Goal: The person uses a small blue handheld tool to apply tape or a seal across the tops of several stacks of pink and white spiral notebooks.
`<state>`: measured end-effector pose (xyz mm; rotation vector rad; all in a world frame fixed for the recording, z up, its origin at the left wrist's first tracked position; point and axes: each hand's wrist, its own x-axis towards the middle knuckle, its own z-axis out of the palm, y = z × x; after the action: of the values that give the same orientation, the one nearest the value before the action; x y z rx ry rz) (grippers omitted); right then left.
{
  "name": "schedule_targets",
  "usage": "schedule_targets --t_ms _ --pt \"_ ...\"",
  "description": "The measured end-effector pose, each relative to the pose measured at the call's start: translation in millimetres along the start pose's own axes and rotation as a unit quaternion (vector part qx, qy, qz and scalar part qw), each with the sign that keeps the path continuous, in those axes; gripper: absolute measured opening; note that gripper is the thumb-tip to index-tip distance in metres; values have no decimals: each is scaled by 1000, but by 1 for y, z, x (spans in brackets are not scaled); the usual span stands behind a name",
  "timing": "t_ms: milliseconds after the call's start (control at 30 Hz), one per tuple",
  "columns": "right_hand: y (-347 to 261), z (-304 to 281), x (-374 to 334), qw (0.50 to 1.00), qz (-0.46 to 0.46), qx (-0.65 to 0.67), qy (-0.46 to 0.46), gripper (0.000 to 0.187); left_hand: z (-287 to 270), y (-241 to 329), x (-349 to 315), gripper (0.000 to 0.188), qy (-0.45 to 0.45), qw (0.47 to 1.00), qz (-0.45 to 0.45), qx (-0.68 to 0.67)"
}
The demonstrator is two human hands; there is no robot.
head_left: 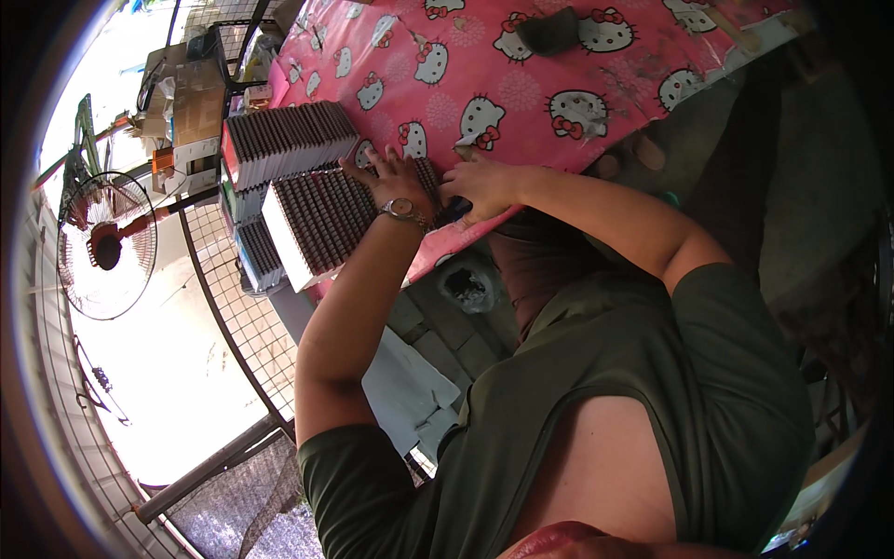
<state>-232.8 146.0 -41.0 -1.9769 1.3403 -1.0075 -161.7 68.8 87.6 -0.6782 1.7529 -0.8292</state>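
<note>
A row of spiral-bound notebooks (321, 216) stands on the near left part of the table, dark coil spines upward and a white cover at the left end. My left hand (399, 182), with a wristwatch (402, 207) on its wrist, rests over the right part of this row, fingers spread across the spines. Just to its right, at the row's end, my right hand (482, 186) is curled, fingers bent toward the table. Something dark shows below its fingers; I cannot make out what it is. More spiral-bound notebooks (284, 135) are stacked behind and to the left.
A pink cartoon-cat cloth (521, 88) covers the table, with a dark grey object (549, 34) at its far side. Cardboard boxes (191, 116) stand at the far left. A standing fan (107, 244) is beside a wire-mesh panel (233, 279). A clear plastic bag (468, 287) lies below the table edge.
</note>
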Motion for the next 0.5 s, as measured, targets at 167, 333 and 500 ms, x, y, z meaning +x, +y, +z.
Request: schedule_targets --t_ms 167,333,500 --pt "3 3 5 998 36 19 -46 41 -1 1 2 89 -20 1000 2 -6" --pt "5 -9 30 954 155 102 -235 46 -7 7 5 89 -4 1000 10 21" --pt "-3 -7 7 996 13 -64 -66 48 14 10 13 89 16 1000 6 -24"
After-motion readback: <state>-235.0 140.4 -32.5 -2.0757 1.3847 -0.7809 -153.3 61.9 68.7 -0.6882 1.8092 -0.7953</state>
